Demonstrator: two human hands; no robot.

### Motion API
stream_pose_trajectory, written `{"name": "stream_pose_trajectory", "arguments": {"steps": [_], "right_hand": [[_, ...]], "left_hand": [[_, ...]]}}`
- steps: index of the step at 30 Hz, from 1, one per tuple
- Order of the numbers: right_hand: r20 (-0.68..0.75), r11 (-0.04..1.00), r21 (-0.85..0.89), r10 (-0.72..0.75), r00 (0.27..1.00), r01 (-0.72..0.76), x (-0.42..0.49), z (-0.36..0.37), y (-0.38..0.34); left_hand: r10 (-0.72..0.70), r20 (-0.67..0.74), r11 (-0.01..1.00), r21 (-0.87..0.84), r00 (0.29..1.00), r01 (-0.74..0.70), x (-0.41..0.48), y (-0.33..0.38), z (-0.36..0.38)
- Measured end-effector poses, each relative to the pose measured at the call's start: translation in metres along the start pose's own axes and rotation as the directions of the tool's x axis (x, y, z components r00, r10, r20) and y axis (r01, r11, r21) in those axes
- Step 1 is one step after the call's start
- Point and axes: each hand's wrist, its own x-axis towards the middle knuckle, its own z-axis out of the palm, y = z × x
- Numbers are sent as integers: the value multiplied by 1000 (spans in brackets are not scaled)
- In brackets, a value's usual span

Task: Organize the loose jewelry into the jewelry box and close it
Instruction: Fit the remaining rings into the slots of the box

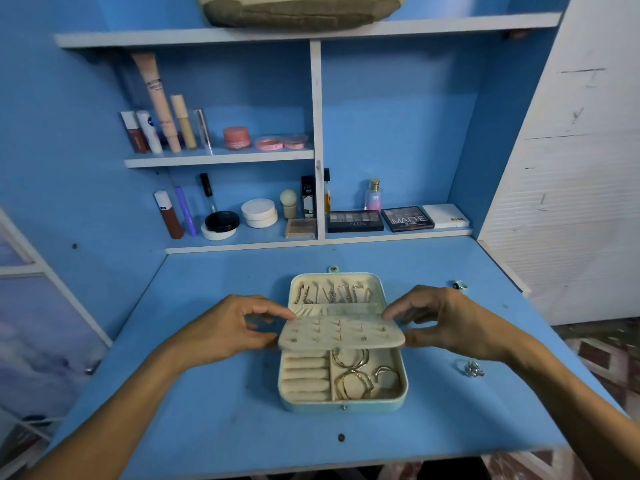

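Jewelry box [343, 403] lies open; left hand [221, 327] and right hand [446, 323] pinch its earring panel [341, 336] by the ends, likely lowering it evenly over the bangles [353, 379].

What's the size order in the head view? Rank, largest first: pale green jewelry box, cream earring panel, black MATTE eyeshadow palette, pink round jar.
1. Pale green jewelry box
2. Cream earring panel
3. Black MATTE eyeshadow palette
4. Pink round jar
Palette and jar sit farther away, so less sure.
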Motion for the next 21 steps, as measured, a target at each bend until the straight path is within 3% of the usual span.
{"name": "stream_pose_trajectory", "arguments": {"steps": [3, 8, 21], "right_hand": [[-79, 990, 138, -23, 997, 34, 3, 0, -5], [-221, 982, 184, -9, 975, 51, 16, 4, 1], [-283, 983, 173, 115, 952, -67, 49, 5, 13]], "left_hand": [[42, -76, 997, -64, 996, -47, 5, 4, 3], [74, -172, 996, -30, 982, -80, 17, 10, 8], [-37, -266, 999, -38, 963, 28, 46, -3, 13]]}}
